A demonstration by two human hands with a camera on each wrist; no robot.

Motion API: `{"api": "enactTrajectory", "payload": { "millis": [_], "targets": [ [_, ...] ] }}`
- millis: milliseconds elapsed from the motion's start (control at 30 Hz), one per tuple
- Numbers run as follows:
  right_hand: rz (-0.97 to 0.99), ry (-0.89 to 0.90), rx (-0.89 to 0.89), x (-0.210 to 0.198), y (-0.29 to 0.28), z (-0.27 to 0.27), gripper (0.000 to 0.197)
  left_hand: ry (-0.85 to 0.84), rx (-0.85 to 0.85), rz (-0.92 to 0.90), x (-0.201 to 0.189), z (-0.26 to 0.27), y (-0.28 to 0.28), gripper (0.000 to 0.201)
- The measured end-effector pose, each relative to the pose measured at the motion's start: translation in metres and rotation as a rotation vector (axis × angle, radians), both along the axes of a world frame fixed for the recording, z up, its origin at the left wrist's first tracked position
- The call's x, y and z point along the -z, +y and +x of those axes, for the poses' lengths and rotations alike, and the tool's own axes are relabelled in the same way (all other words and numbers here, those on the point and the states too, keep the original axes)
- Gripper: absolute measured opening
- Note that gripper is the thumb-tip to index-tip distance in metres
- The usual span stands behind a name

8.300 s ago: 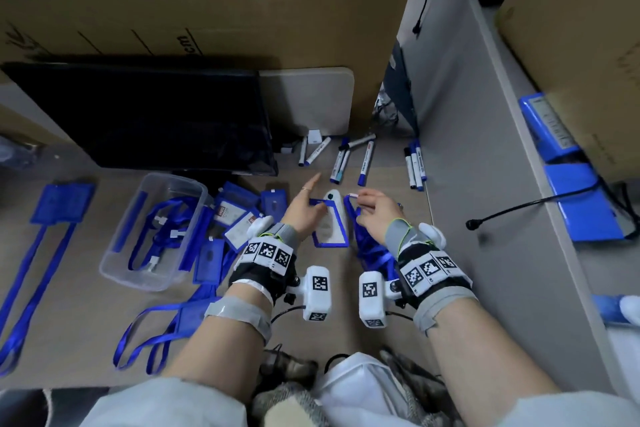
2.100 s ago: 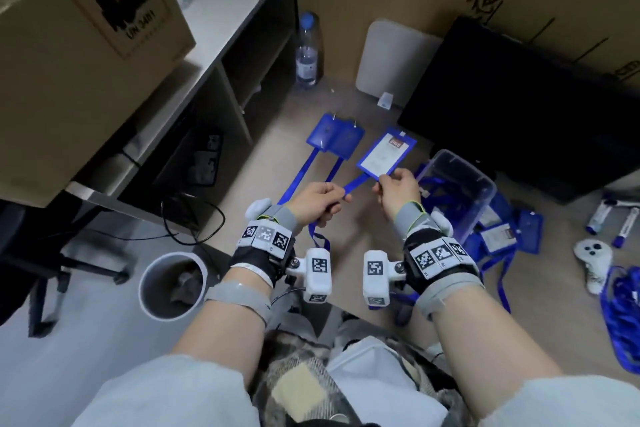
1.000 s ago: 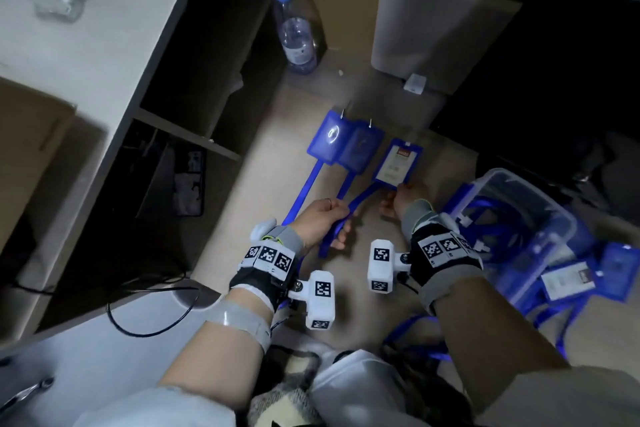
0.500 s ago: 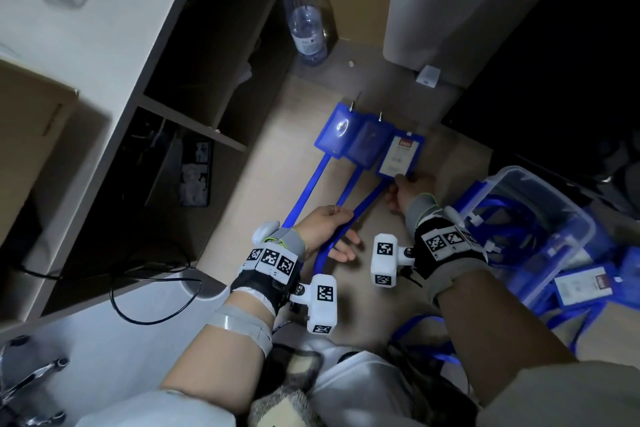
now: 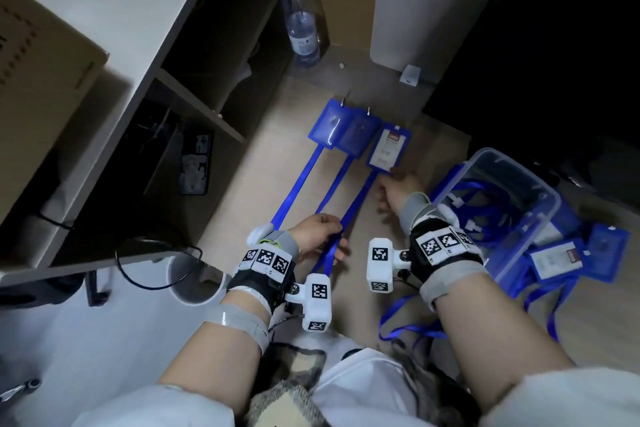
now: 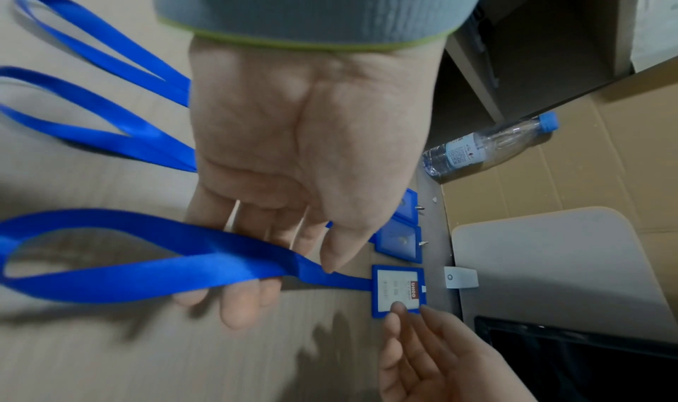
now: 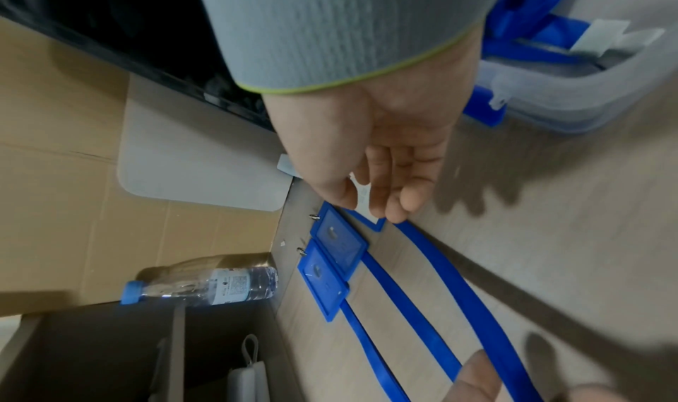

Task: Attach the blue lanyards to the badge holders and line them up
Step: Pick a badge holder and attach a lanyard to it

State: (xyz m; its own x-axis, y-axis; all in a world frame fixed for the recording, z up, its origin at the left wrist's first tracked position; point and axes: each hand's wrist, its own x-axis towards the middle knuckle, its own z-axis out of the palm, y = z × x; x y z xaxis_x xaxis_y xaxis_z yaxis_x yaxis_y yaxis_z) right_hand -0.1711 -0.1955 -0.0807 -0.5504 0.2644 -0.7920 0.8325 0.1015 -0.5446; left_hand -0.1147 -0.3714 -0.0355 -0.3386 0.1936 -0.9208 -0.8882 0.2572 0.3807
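left grip pinching the lanyard, right grip seemingly released, fingertips at the badge holder

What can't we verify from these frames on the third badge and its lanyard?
- Head view: clip joint between third badge holder and lanyard too small, shadowed.
- Right wrist: right hand covers most of that holder.
- Left wrist: card print too small; left hand hides the first two straps' far ends.
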Motion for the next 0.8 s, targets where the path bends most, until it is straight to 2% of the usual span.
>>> {"api": "enactTrajectory", "payload": {
  "millis": [200, 333, 600, 700, 800],
  "targets": [
    [-0.033, 0.147, 0.05, -0.024, 0.001, 0.038, 0.016, 0.073, 0.005, -0.113, -0.014, 0.036, -0.003, 0.044],
    [-0.073, 0.193, 0.099, -0.035, 0.004, 0.07, 0.02, 0.108, -0.053, -0.115, -0.026, 0.062, -0.01, 0.036],
    [-0.108, 0.151, 0.094, -0.047, -0.008, 0.115, 0.012, 0.207, -0.125, -0.051, -0.045, 0.08, -0.017, 0.03],
    [-0.104, 0.118, 0.136, -0.04, -0.019, 0.127, 0.024, 0.238, -0.152, -0.046, -0.04, 0.079, -0.028, 0.024],
    [-0.085, 0.048, 0.125, -0.019, -0.038, 0.147, 0.023, 0.239, -0.184, -0.033, -0.031, 0.087, -0.047, 0.028]
  ]
}}
